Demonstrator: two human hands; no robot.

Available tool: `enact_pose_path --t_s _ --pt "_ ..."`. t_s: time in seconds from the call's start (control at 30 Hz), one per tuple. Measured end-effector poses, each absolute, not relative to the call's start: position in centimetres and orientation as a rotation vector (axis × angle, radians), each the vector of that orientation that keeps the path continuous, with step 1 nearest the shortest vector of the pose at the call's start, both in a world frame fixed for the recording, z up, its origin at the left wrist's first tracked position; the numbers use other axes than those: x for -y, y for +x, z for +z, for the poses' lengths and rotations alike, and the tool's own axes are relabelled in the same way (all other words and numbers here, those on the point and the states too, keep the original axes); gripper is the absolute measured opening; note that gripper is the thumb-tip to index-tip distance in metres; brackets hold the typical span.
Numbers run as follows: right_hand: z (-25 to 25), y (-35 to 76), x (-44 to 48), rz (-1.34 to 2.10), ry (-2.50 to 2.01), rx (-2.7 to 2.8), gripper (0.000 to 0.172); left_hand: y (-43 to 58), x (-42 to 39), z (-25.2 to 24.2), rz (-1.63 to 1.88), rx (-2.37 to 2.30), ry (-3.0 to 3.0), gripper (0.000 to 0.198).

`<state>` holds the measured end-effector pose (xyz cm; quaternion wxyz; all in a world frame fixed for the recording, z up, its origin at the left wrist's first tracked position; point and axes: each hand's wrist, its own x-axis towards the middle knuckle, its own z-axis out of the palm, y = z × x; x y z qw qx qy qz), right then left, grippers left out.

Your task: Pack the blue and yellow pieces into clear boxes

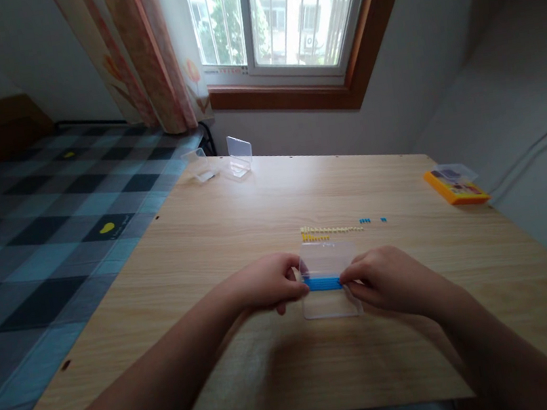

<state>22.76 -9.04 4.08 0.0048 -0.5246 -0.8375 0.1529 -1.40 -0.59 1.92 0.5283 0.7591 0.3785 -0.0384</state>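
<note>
A small clear plastic box (330, 305) with its lid up lies near the middle of the wooden table (237, 238). A row of blue pieces (323, 284) runs across it. My left hand (264, 283) pinches the left end of that blue row, fingers curled. At the right end, my right hand (390, 280) pinches it too. Just behind the box lie a line of pale yellow pieces (329, 229) and a few loose blue pieces (371, 220).
Two open clear boxes (238, 157) stand at the table's far left edge. An orange case with a clear box on it (454, 185) sits at the far right edge. A checked blue bedspread (39, 219) lies to the left; a window is behind.
</note>
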Motion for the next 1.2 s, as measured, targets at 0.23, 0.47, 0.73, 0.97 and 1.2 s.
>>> enact_pose_path --t_s 0.23,0.47,0.73,0.97,1.2 --pt "4.04 22.74 8.99 0.486 -1.643 2.632 0.023 -1.39 0.57 1.97 -0.097 -0.91 1.83 0.027" --pt "4.19 22.7 9.05 0.488 -1.658 2.606 0.024 -1.44 0.57 1.89 -0.089 -0.913 1.822 0.029" --pt "4.26 22.67 9.05 0.496 -1.636 2.624 0.023 -1.33 0.6 2.12 -0.104 -0.917 1.831 0.027" --pt "4.23 22.96 9.21 0.414 -1.62 2.624 0.025 -1.33 0.68 2.36 -0.113 -0.927 1.827 0.028" --pt "4.23 22.79 9.09 0.432 -1.659 2.642 0.025 -1.36 0.65 2.18 -0.108 -0.918 1.837 0.029"
